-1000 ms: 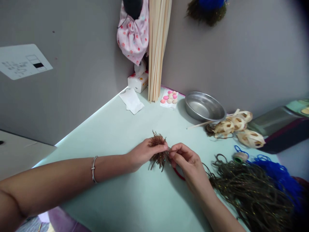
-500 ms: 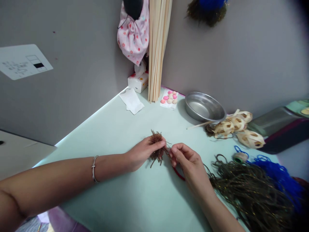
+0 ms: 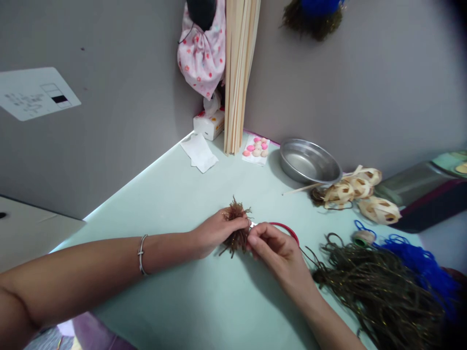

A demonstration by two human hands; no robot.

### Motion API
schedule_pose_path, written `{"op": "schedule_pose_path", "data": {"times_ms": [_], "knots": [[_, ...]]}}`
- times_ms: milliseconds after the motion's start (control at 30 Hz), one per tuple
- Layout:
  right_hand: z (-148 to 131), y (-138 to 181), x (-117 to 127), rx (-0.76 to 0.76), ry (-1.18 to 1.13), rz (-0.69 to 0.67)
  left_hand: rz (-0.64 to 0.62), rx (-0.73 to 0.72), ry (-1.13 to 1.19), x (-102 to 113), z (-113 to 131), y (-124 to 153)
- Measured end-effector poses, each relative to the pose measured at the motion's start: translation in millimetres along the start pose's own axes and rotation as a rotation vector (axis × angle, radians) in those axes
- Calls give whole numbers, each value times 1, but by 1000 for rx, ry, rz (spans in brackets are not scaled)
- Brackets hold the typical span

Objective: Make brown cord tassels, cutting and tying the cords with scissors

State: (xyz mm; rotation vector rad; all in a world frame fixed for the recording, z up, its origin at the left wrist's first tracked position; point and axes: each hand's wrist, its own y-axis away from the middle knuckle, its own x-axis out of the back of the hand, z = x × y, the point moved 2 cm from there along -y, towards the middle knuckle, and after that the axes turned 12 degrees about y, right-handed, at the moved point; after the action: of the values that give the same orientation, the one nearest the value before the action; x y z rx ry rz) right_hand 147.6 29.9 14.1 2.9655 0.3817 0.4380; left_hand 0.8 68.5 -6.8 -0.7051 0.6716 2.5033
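A shaggy bundle of brown yarn is gripped at its middle by my left hand, with loose ends sticking out above and below the thumb. My right hand is closed close against the bundle's right side. From behind it curves a thin red loop, and a small silvery tip shows between the fingers and the yarn; together they look like red-handled scissors. The right fingers hide most of the tool.
A heap of dark, glittery yarn and blue yarn lies at right. Behind are a steel bowl, woven strip balls, pink and pale pieces, upright wooden strips and a tissue box.
My right hand has moved slightly left against the bundle. The red loop has swung from below the hand to above it, and a silvery tip now shows. The bundle has turned a little.
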Motion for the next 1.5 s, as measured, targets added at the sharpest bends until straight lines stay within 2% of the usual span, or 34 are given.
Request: {"op": "schedule_pose_path", "data": {"times_ms": [200,300,433,600,667,867,1133,1367,1500], "knots": [[7,-5,8,-54,-2,176,-15,0,82,1,0,-1],[8,-7,12,-52,-25,223,-75,-25,90,-2,2,1],[6,-7,12,-45,-42,265,-40,-49,81,-2,4,2],[2,-6,10,-73,60,153,-17,-86,66,-2,5,2],[2,-5,8,-103,34,122,-25,-92,56,-2,4,2],[4,-6,7,-94,-32,171,-36,-60,44,-1,1,2],[10,-6,6,-77,-95,130,-57,-43,28,0,0,2],[4,-4,5,-157,-74,140,-85,-33,157,-3,6,2],[5,-5,4,-146,-72,133,-113,-47,172,-4,8,3]]}}
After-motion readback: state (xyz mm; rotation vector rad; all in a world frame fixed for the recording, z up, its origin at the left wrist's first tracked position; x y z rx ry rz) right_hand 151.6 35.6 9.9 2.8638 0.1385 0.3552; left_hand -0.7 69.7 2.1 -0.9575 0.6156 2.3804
